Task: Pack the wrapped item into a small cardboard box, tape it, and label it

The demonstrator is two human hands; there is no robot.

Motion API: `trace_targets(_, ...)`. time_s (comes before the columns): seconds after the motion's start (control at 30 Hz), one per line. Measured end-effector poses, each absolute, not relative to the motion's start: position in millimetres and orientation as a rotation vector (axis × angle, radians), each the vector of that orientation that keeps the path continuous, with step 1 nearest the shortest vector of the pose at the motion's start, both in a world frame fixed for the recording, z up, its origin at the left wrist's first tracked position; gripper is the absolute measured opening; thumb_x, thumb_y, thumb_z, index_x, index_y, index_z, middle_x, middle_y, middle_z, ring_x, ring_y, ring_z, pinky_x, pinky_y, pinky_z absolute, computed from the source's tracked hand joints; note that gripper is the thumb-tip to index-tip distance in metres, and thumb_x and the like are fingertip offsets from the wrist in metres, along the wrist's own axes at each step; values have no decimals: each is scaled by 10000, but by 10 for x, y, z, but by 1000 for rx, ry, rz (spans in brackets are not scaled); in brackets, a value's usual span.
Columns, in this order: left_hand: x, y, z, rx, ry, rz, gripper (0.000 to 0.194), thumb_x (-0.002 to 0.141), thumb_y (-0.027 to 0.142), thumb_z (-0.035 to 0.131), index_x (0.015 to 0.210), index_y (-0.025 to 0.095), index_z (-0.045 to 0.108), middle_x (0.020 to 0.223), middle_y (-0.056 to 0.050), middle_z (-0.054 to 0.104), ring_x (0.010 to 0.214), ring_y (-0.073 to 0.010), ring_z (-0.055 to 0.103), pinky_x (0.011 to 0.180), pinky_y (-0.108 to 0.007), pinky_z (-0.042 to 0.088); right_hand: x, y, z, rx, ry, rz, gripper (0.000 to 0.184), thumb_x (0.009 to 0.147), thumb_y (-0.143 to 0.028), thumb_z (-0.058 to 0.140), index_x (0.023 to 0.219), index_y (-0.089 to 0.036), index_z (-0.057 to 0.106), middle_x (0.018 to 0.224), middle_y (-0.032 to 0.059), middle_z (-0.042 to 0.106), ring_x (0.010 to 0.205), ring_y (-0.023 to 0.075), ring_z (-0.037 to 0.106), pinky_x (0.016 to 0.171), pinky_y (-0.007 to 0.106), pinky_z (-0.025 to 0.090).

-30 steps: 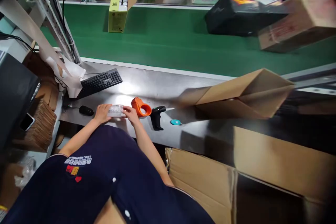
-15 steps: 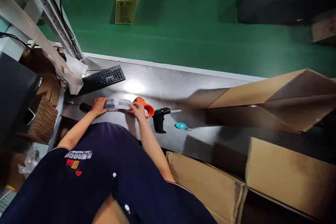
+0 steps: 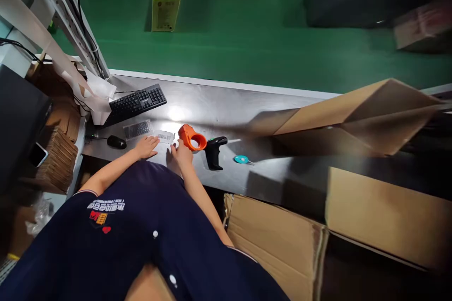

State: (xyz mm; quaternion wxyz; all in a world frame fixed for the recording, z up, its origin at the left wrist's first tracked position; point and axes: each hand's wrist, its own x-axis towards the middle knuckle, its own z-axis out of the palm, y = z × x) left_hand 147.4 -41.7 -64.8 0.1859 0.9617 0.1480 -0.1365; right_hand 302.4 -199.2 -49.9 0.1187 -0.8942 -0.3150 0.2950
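Observation:
A flat bubble-wrapped packet with a barcode label (image 3: pixel 149 130) lies on the steel table (image 3: pixel 226 103), just in front of the black keyboard (image 3: pixel 136 103). My left hand (image 3: pixel 147 146) rests flat on the table just short of the packet, fingers stretched out and holding nothing. My right hand (image 3: pixel 181 152) sits at the table's near edge between the packet's label end and the orange tape dispenser (image 3: pixel 191 137). Its fingers are loosely bent and hold nothing.
A black barcode scanner (image 3: pixel 213 148) and a small teal disc (image 3: pixel 242 159) lie right of the dispenser, a mouse (image 3: pixel 116 141) to the left. A folded cardboard box (image 3: pixel 356 115) leans on the table's right. The green conveyor (image 3: pixel 247 42) carries a yellow carton (image 3: pixel 166 0) and dark boxes.
Both hands held the packet above the table edge; now it lies flat on the table further from me, and both hands have let go and drawn back.

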Motion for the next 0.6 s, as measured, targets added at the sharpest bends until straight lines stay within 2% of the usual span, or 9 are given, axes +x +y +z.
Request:
trace_targets(0.1,1469,-522,-664,2697,460,-317,666,973,411,620,1577,148,517,1708,-181,518,1528,-348,490,1257,-501,396,2881,-2188,-544,-2605,-978,895,433,1118,-345,521,1489,-125,557,1149,161,793,1107,295,758,957,382,526)
trace_targets(0.2,1234,-457,-565,2686,680,-197,611,1027,384,526,1590,149,497,1688,-195,532,1508,-342,513,1258,-516,402,2671,-2198,-633,-2504,-1157,935,408,1124,-316,492,1458,-106,596,1170,154,794,1114,272,755,986,376,537)
trace_targets(0.33,534,-390,-170,2645,1172,-20,518,1041,285,414,1499,107,578,1519,-240,662,1414,-334,614,1184,-516,505,2232,-1699,-627,-2172,-1574,929,458,1111,-231,368,1424,-16,624,1358,190,719,1319,210,653,1112,336,466)
trace_targets(0.4,85,-503,6,2614,1392,89,479,1002,230,398,1376,113,674,1356,-227,757,1282,-324,709,1065,-484,597,1950,-1350,-580,-1984,-1796,855,443,1057,-198,464,1429,-36,641,1485,194,660,1403,223,598,1157,341,449)
trace_targets(0.43,-140,-597,11,2596,1492,152,470,965,205,408,1311,125,716,1248,-218,799,1170,-331,760,967,-485,640,1810,-1195,-594,-1904,-1897,805,465,983,-195,609,1428,-70,659,1528,193,641,1405,250,606,1167,352,470)
trace_targets(0.47,-348,-698,-65,2572,1579,209,461,931,204,427,1248,128,753,1177,-222,822,1087,-352,791,889,-502,666,1684,-1062,-659,-1846,-1984,746,575,874,-196,752,1438,-114,669,1549,194,632,1398,287,621,1168,378,499)
trace_targets(0.5,-527,-789,-224,2533,1674,242,471,910,218,438,1226,143,779,1190,-229,829,1095,-377,803,863,-524,678,1584,-950,-784,-1775,-2069,683,699,784,-209,832,1462,-172,665,1589,187,606,1432,333,602,1181,429,515)
trace_targets(0.53,-666,-854,-449,2483,1759,204,495,900,247,440,1239,197,797,1278,-202,825,1194,-374,793,919,-525,682,1515,-854,-970,-1661,-2134,620,804,729,-241,863,1501,-209,640,1641,200,553,1477,403,560,1192,525,519)
trace_targets(0.6,-826,-884,-972,2399,1797,-54,595,851,283,465,1364,354,756,1509,-89,735,1431,-329,671,1115,-532,612,1472,-701,-1459,-1526,-2158,517,931,729,-349,844,1606,-348,530,1764,141,394,1569,487,435,1212,681,471)
